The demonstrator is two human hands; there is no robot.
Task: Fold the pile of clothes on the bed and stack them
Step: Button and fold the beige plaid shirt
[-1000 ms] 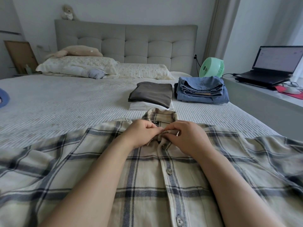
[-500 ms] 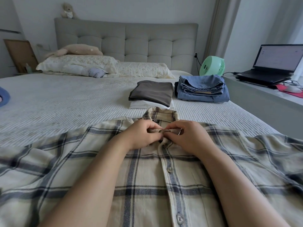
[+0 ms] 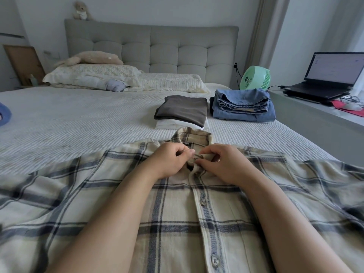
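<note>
A cream plaid shirt (image 3: 177,213) with dark stripes lies spread face up across the near part of the bed (image 3: 78,125), its front buttoned and its sleeves out to both sides. My left hand (image 3: 167,160) and my right hand (image 3: 222,164) meet at the collar, each pinching the cloth at the top of the placket. Beyond the collar sits a folded stack with a dark grey garment (image 3: 183,110) on white ones. To its right rests a stack of folded blue denim (image 3: 242,105).
Pillows (image 3: 98,75) and a grey padded headboard (image 3: 151,48) stand at the far end. A green fan (image 3: 255,77), a laptop (image 3: 331,75) and a red mat lie on the ledge at the right. A blue item (image 3: 5,115) shows at the left edge.
Both hands have stayed at the collar, with the fingers shifting slightly on the top of the placket. The shirt has not moved.
</note>
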